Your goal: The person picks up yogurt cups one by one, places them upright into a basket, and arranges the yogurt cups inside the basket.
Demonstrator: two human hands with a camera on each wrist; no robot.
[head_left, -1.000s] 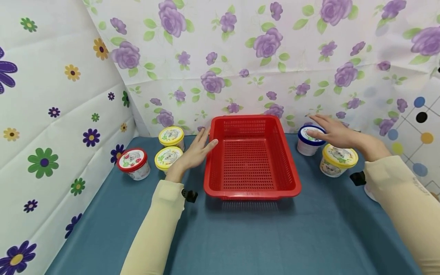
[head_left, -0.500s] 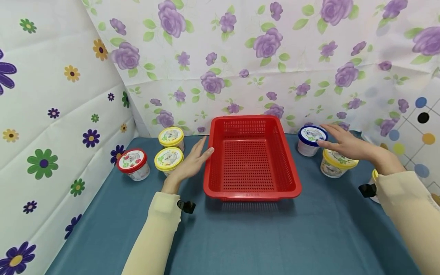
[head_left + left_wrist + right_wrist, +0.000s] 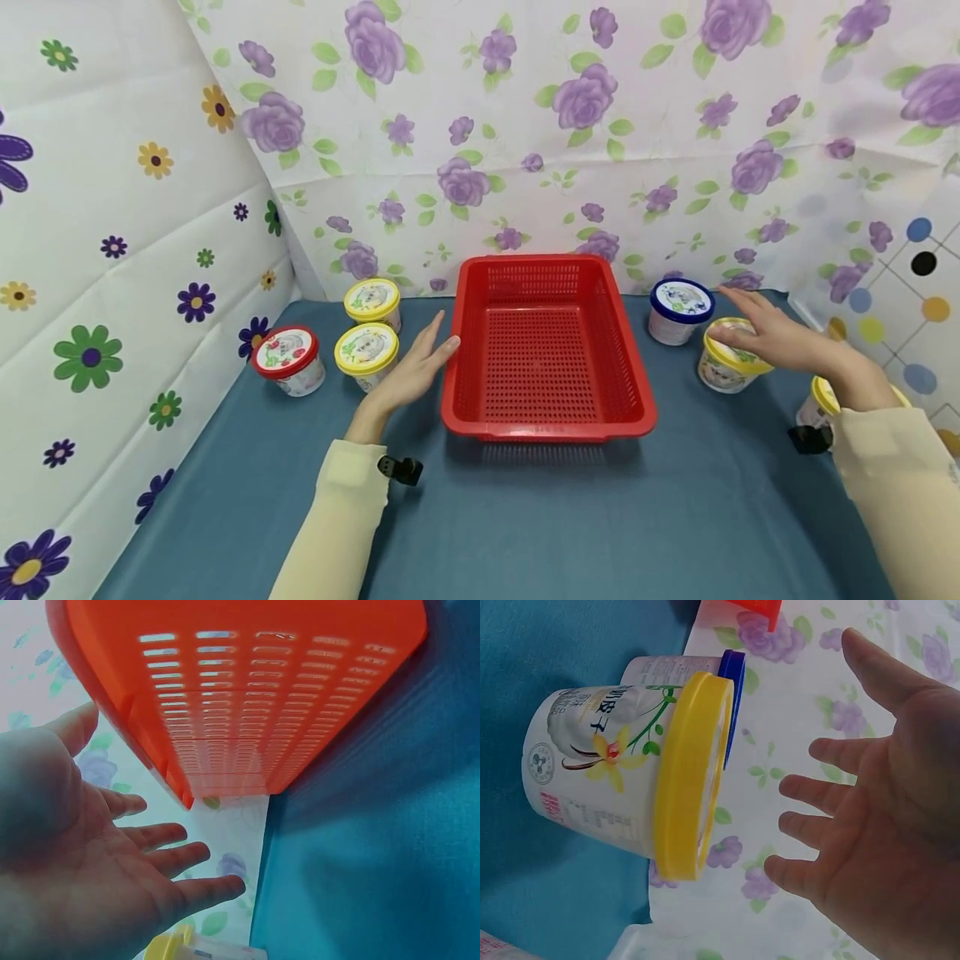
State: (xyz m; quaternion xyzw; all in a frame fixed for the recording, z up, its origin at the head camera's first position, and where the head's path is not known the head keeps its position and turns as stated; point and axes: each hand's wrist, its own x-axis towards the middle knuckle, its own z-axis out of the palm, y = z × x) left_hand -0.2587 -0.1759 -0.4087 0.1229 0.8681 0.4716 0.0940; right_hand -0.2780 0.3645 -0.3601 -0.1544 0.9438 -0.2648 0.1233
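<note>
My left hand (image 3: 405, 375) hovers beside the left wall of a red plastic basket (image 3: 549, 430), fingers spread and holding nothing. In the left wrist view the thumb lies right by the rim of the basket (image 3: 247, 682). To its left stand two yellow-lidded tubs (image 3: 367, 348) and a red-lidded tub (image 3: 287, 350). On the other side, my right hand (image 3: 776, 333) is held over a yellow-lidded tub (image 3: 723, 375), its fingers extended and apart from the lid in the right wrist view. A blue-lidded tub (image 3: 681, 302) stands just behind that one.
More yellow-lidded tubs (image 3: 813, 408) stand at the far right, partly hidden by the right wrist. A blue cloth (image 3: 540, 533) covers the table. Flowered sheets (image 3: 525, 125) hang behind it and along the sides. Nothing lies inside the basket.
Both hands have drawn back toward me. The right hand has also moved rightward, off the blue-lidded tub, and more of the far-right tubs now shows. Basket and tubs stay in place.
</note>
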